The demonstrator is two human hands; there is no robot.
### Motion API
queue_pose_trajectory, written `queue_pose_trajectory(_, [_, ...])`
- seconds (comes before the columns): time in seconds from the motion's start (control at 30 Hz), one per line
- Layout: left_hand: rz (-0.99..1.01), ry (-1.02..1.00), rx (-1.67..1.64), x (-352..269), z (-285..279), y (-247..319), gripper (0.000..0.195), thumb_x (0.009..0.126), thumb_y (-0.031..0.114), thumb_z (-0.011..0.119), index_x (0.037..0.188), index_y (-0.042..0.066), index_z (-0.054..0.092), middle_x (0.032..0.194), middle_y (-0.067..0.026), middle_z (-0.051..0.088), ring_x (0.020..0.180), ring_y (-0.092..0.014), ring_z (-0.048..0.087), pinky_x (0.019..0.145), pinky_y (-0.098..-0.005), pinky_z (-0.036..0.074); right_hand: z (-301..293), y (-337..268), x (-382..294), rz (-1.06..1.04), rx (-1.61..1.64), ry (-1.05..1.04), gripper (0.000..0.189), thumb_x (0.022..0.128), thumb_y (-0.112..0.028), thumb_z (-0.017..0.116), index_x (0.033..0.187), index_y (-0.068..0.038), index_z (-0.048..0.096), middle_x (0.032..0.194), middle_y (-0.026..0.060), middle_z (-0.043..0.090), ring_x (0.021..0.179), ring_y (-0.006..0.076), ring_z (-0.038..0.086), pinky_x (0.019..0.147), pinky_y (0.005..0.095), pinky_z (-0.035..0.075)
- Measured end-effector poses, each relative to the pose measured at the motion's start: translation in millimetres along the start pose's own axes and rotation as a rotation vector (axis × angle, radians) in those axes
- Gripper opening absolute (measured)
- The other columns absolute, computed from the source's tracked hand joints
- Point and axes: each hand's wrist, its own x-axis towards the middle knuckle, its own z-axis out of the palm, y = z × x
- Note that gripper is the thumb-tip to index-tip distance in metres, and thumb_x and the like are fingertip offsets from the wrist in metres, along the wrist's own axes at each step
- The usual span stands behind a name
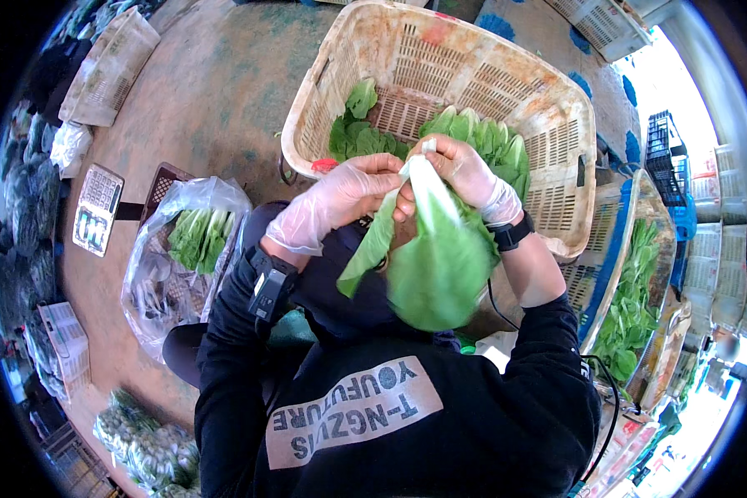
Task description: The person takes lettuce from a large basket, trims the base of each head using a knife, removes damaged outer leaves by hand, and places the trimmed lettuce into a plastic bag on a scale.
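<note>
In front of my chest, my right hand (464, 177), in a clear thin glove, grips a leafy green head (442, 274) by its white base. The leaves hang down towards my lap and are blurred at their lower end. My left hand (342, 199), gloved alike, pinches an outer leaf (368, 246) near the top, where it stands away from the head. Just beyond my hands is a dirty white plastic crate (554, 149). Loose green leaves (364, 134) lie in its left part, and several leafy heads (479, 134) are lined up at its right.
On my left stands a crate lined with a clear plastic bag (146, 255), holding leafy greens (202, 239). A digital scale (98, 210) is beyond it. Bagged vegetables (146, 442) lie at lower left. To my right, another crate (604, 292) holds long greens (629, 305); a black cable (616, 411) loops nearby.
</note>
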Motion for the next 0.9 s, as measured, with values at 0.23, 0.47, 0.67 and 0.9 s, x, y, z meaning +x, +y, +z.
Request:
queue_pose_trajectory(0.23, [0.192, 0.354, -0.013, 18, 10, -41, 0.017, 0.083, 0.004, 0.059, 0.099, 0.002, 0.054, 0.088, -0.0032, 0.058, 0.079, -0.010, 0.056, 0.072, -0.0218, 0.046, 25, 38, -6, 0.073, 0.112, 0.386, 0.022, 0.092, -0.019, 0.048, 0.094, 0.001, 0.058, 0.081, 0.0014, 0.060, 0.071, 0.0083, 0.053, 0.065, 0.0241, 0.044])
queue_pose_trajectory(0.47, [0.294, 0.610, 0.462, 17, 9, -48, 0.018, 0.089, 0.019, 0.054, 0.090, 0.003, 0.062, 0.089, -0.0006, 0.059, 0.070, -0.007, 0.053, 0.067, -0.0226, 0.045, 25, 62, 0, 0.084, 0.366, 0.463, 0.024, 0.093, -0.020, 0.045, 0.099, 0.001, 0.056, 0.083, 0.0011, 0.060, 0.071, 0.0086, 0.056, 0.066, 0.0212, 0.046])
queue_pose_trajectory(0.67, [0.183, 0.362, 0.409, -4, 29, -29, 0.053, 0.081, 0.033, 0.064, 0.117, -0.002, 0.047, 0.100, -0.0041, 0.058, 0.091, -0.012, 0.055, 0.077, -0.0240, 0.044, 48, 37, -1, -0.028, 0.032, 0.632, 0.015, 0.085, -0.014, 0.056, 0.083, 0.001, 0.057, 0.073, 0.0020, 0.058, 0.065, 0.0073, 0.050, 0.059, 0.0231, 0.042])
queue_pose_trajectory(0.9, [0.054, 0.077, 0.036, -20, 31, -9, 0.048, 0.077, 0.016, 0.062, 0.118, -0.002, 0.046, 0.104, -0.0089, 0.058, 0.093, -0.017, 0.057, 0.079, -0.0270, 0.045, 32, -4, -17, -0.009, 0.137, 0.286, 0.022, 0.085, -0.009, 0.054, 0.105, 0.000, 0.057, 0.088, 0.0081, 0.062, 0.077, 0.0108, 0.058, 0.067, 0.0257, 0.047])
